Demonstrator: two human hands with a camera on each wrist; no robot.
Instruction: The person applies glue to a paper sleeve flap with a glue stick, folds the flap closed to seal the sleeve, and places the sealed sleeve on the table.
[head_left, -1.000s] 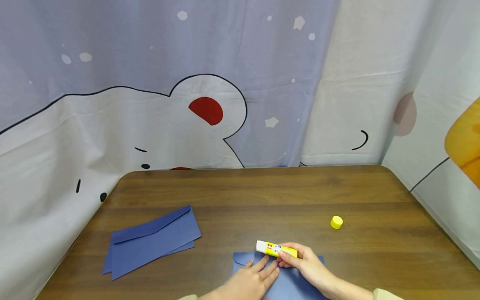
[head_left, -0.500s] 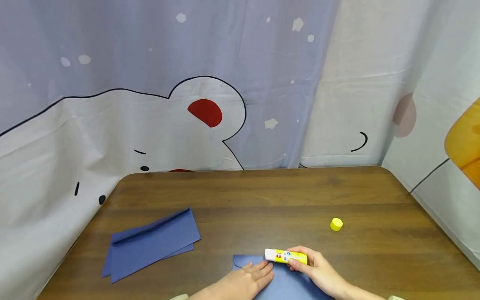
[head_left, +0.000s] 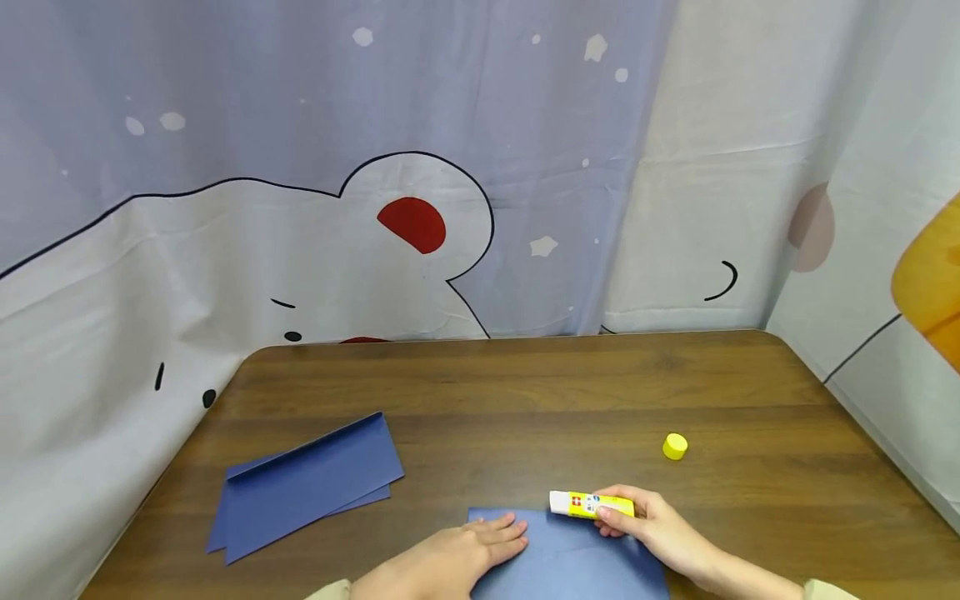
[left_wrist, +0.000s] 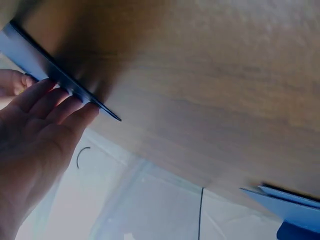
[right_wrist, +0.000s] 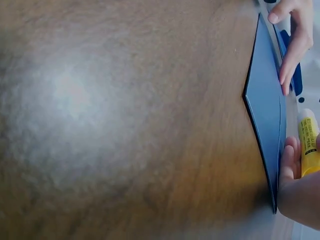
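Observation:
A blue envelope point(head_left: 577, 562) lies at the table's front, partly cut off by the lower edge of the head view. My left hand point(head_left: 457, 557) rests on its left side, palm down with the fingers straight. Over the envelope's far edge, my right hand point(head_left: 654, 529) holds a yellow glue stick point(head_left: 588, 505) between thumb and fingers. Its white end points left. In the right wrist view the glue stick point(right_wrist: 308, 137) shows at the right edge, and the left hand point(right_wrist: 296, 42) touches the envelope point(right_wrist: 265, 90) farther up.
Two more blue envelopes point(head_left: 322, 492) overlap on the left of the wooden table point(head_left: 510, 392), the top one with its flap edge standing up a little. A yellow cap point(head_left: 675, 447) stands at the right. Behind the table hangs a patterned curtain point(head_left: 540, 167).
My left hand has slid left across the envelope, and my right hand has moved right with the glue stick. On the left pile, the top envelope's flap has lifted.

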